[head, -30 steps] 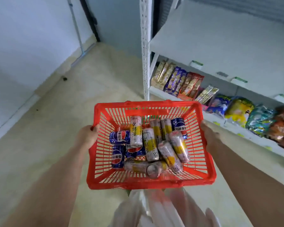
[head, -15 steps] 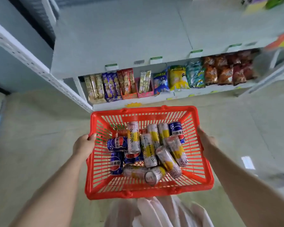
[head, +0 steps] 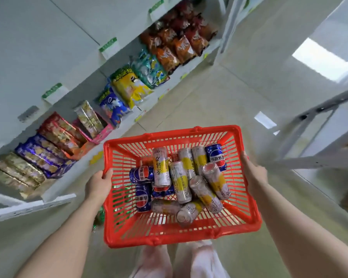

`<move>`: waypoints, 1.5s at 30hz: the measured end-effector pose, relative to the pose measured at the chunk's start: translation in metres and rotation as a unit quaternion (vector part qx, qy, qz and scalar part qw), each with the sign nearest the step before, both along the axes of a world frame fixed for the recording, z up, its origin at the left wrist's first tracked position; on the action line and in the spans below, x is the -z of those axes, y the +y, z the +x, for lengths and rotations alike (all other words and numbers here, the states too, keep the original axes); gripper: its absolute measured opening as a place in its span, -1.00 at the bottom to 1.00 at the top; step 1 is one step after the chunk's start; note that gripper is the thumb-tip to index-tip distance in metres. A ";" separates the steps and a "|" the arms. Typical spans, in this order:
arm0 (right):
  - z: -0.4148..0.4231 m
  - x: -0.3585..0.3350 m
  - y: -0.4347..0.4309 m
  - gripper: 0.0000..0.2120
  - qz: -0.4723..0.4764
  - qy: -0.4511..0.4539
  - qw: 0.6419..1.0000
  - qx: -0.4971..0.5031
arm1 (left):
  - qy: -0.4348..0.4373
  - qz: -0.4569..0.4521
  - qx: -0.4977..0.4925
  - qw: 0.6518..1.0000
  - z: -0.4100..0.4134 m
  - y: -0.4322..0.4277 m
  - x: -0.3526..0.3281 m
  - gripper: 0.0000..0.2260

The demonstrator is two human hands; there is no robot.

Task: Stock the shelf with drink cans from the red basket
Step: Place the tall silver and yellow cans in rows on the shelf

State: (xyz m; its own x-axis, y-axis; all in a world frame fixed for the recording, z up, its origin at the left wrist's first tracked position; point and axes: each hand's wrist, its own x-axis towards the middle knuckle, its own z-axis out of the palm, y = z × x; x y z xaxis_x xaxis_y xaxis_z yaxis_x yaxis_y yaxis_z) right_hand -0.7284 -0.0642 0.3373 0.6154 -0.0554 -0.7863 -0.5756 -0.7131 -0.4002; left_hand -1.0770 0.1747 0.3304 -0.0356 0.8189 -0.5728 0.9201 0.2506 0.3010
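I carry a red plastic basket (head: 247, 199) in front of my body with both hands. My left hand (head: 97, 184) grips its left rim and my right hand (head: 254, 175) grips its right rim. Inside lie several drink cans on their sides: silver-and-yellow cans (head: 180, 181) in the middle and blue cola cans (head: 143, 196) at the left, with one more blue can (head: 215, 156) at the far right corner. The white shelf unit (head: 48, 37) stands to my left, its upper board bare.
The lower shelf holds boxed biscuits (head: 48, 149), snack bags in blue and yellow (head: 127, 87) and orange-red bags (head: 175, 43). A second white rack's frame (head: 309, 137) crosses the right side. Pale tiled floor (head: 219, 97) runs between them. My pale trousers show below the basket.
My view has swung right, so the shelf now slants across the left and a second rack appears at the right. Both hands keep the same hold on the basket.
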 end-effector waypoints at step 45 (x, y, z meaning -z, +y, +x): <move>0.011 0.349 -0.035 -0.51 0.016 0.023 0.970 0.243 | 0.066 -0.006 0.262 0.963 0.177 0.105 0.374 -0.62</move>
